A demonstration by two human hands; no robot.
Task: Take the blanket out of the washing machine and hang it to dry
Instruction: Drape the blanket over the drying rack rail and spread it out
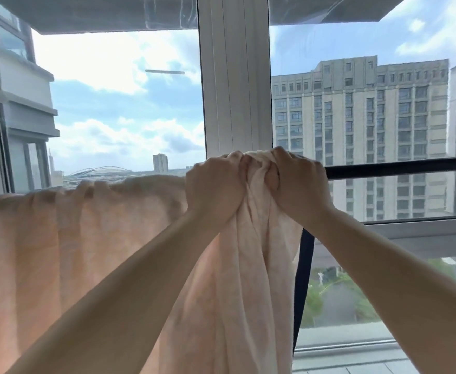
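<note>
At the window, seen from the head camera, the pale peach blanket [92, 238] is already out of the washing machine and draped over a dark horizontal drying rail [399, 168] that runs across in front of the glass. To the left of the hands the cloth lies along the rail in loose gathers and hangs down in a broad sheet; in the middle it is still bunched into a thick rope of folds that drops straight down. The left hand [214, 188] is curled tight round that bunch at the level of the rail, and the right hand [297, 182] grips the same bunch just beside it, knuckles up, the two nearly touching. To the right of the hands the rail is bare, with a dark upright strut [304, 287] of the rack showing below. By my judgement the task is well on: the taking-out is done and the hanging half done; what remains is to draw the gathered part along the bare stretch of rail and even out the drop. No container shows here; the washing machine is out of view, so its contents cannot be told.
</note>
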